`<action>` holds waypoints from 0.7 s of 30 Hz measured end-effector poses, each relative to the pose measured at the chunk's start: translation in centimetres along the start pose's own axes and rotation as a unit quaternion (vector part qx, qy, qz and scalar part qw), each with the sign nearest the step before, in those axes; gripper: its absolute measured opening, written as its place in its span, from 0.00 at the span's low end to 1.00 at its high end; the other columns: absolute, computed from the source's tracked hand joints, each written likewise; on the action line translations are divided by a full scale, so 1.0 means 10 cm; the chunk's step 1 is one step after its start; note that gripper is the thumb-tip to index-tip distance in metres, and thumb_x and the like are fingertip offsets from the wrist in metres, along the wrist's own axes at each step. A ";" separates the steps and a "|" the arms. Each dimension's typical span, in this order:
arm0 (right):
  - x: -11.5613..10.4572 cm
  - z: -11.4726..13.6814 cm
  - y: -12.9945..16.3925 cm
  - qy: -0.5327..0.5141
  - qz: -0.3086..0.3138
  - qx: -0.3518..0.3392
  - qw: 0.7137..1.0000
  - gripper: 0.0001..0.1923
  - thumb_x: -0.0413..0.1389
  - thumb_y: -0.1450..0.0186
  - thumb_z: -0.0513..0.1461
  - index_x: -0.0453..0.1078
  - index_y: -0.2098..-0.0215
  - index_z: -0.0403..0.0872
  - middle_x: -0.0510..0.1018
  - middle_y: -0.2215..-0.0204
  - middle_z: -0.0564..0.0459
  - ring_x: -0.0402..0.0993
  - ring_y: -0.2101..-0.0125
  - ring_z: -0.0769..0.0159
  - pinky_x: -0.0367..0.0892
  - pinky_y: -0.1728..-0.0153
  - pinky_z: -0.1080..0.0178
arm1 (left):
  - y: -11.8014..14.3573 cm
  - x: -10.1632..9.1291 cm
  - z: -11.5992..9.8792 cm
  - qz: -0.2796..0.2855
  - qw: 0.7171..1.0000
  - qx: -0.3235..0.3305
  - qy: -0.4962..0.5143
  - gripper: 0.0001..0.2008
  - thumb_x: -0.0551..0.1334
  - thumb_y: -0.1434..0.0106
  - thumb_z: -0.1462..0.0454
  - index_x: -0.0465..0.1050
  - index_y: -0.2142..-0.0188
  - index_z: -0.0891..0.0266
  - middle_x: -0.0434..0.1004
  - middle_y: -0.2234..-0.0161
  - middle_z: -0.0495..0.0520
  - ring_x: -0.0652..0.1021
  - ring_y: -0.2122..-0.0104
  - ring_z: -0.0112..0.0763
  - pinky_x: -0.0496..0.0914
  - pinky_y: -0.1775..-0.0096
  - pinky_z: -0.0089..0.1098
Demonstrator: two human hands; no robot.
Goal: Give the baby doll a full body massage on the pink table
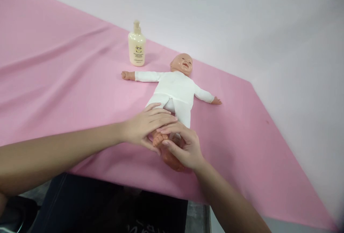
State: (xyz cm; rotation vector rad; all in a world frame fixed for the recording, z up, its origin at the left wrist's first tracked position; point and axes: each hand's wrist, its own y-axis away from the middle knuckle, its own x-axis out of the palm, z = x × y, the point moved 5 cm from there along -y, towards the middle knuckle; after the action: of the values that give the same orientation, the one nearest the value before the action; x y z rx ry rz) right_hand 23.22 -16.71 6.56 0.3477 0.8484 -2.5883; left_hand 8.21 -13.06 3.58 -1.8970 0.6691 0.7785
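Observation:
A baby doll (pixel 174 88) in a white cloth suit lies on its back, head away from me and arms spread wide. My left hand (pixel 147 125) is wrapped over the doll's leg on the left, its fingers reaching across toward the other leg. Between my hands a small doll foot (pixel 160 140) shows its toes. My right hand (pixel 186 143) curves around that foot, thumb near the toes and fingertips touching my left fingers. The doll's other foot (pixel 173 161) sticks out below my right hand. Parts of both lower legs are hidden by my hands.
A cream pump bottle (pixel 137 48) stands upright beyond the doll's outstretched arm on the left. Pink cloth (pixel 80 82), wrinkled at left, lies under everything, over a white surface (pixel 295 47). The table's near edge runs close to my dark clothing (pixel 107 204).

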 end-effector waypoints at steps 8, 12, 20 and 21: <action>-0.02 0.05 0.03 0.066 -0.017 -0.053 0.996 0.07 0.61 0.32 0.39 0.73 0.55 0.52 0.82 0.62 0.52 0.79 0.59 0.64 0.75 0.56 0.59 | -0.04 -0.05 -0.07 0.028 0.999 0.020 -0.011 0.23 0.66 0.43 0.45 0.74 0.58 0.59 0.82 0.59 0.55 0.78 0.51 0.46 0.53 0.35 0.54; -0.01 0.06 0.02 0.083 -0.003 -0.075 0.994 0.07 0.61 0.33 0.37 0.73 0.56 0.52 0.83 0.62 0.52 0.80 0.60 0.63 0.76 0.55 0.57 | -0.05 -0.06 -0.10 0.018 0.999 0.029 -0.014 0.19 0.65 0.45 0.47 0.74 0.63 0.58 0.81 0.64 0.53 0.78 0.56 0.44 0.58 0.38 0.53; 0.01 0.06 0.02 0.099 0.013 -0.096 0.990 0.06 0.60 0.33 0.37 0.71 0.57 0.50 0.82 0.62 0.50 0.79 0.60 0.63 0.76 0.58 0.58 | -0.03 -0.05 -0.08 0.036 0.999 0.035 -0.018 0.16 0.62 0.46 0.49 0.73 0.66 0.58 0.78 0.71 0.51 0.77 0.64 0.40 0.63 0.43 0.49; 0.01 0.06 0.02 0.099 0.015 -0.094 0.990 0.06 0.60 0.33 0.37 0.71 0.57 0.50 0.82 0.62 0.50 0.79 0.60 0.63 0.76 0.58 0.58 | -0.03 -0.05 -0.09 0.035 0.999 0.037 -0.018 0.16 0.62 0.46 0.49 0.73 0.66 0.58 0.77 0.71 0.51 0.77 0.64 0.40 0.64 0.43 0.49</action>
State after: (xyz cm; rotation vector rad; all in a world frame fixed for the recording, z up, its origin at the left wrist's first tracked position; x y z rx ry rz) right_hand 23.14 -17.23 6.88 0.5649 1.1371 -2.4497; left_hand 8.32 -13.65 4.49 -1.7968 0.7356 0.8191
